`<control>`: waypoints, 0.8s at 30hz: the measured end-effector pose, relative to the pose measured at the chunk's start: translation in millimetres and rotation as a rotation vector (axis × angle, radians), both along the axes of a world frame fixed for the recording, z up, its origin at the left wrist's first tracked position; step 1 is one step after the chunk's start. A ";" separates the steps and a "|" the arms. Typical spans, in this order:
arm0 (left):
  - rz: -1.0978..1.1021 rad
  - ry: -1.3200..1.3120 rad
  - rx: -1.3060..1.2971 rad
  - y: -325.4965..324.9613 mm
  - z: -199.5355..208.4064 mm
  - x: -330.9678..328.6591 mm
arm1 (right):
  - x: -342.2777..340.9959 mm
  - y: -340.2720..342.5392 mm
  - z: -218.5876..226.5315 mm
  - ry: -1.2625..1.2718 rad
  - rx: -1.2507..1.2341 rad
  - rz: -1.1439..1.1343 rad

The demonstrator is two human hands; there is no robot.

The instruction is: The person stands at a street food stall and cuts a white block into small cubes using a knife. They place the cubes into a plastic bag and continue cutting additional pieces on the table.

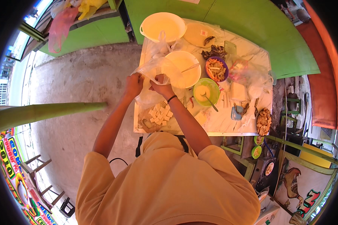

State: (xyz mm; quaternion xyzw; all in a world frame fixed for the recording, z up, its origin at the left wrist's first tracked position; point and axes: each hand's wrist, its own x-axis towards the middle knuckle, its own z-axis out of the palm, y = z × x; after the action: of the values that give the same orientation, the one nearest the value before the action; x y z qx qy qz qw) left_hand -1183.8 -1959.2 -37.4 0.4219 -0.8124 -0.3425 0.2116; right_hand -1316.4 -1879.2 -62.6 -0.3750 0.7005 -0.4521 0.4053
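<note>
Between my two hands a clear plastic bag (154, 69) is held up over the left side of the table. My left hand (134, 84) grips one edge of it, fingers closed. My right hand (162, 85), with a dark band at the wrist, pinches the bag a short way to the right. Just beyond and partly behind the plastic stands a white bowl (195, 62) with a spoon in it. Nearer to me, below my hands, lies a pile of pale cut cubes (161, 114). A green bowl (216, 90) with pale contents and a spoon sits right of my right hand.
The marble-patterned table (223, 125) also carries a large white basin (163, 28), a purple bowl (227, 71) of cut strips, and plastic bags (253, 77). Browned pieces (264, 122) are heaped at its right corner. A green pole (52, 111) juts in from the left.
</note>
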 end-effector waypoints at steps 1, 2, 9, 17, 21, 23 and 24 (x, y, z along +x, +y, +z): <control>0.003 0.000 -0.009 0.1 1.0 0.1 | -1.1 -0.3 4.0 0.014 0.041 0.029; 0.006 0.000 -0.018 -0.1 2.9 0.5 | -3.3 -0.7 8.2 0.028 0.081 0.058; 0.003 -0.030 -0.092 -2.7 8.2 1.1 | -7.7 6.1 6.8 -0.007 0.057 0.056; -0.114 -0.090 -0.006 20.1 34.2 -3.4 | 3.7 2.3 33.5 -0.025 0.110 -0.023; -0.154 -0.053 -0.072 18.6 26.4 1.6 | 1.2 -2.1 4.5 0.190 -0.071 0.038; -0.182 -0.082 -0.029 12.9 19.1 2.0 | -4.7 -3.1 -24.6 0.327 -0.103 0.054; -0.191 -0.097 -0.007 10.4 14.8 3.5 | -5.0 -3.6 -29.6 0.398 -0.108 0.062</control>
State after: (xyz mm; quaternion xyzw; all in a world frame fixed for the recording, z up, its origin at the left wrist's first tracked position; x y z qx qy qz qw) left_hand -1180.3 -1948.7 -22.6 0.3577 -0.8595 -0.3373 0.1398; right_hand -1321.4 -1882.9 -92.2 -0.4995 0.7297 -0.3933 0.2519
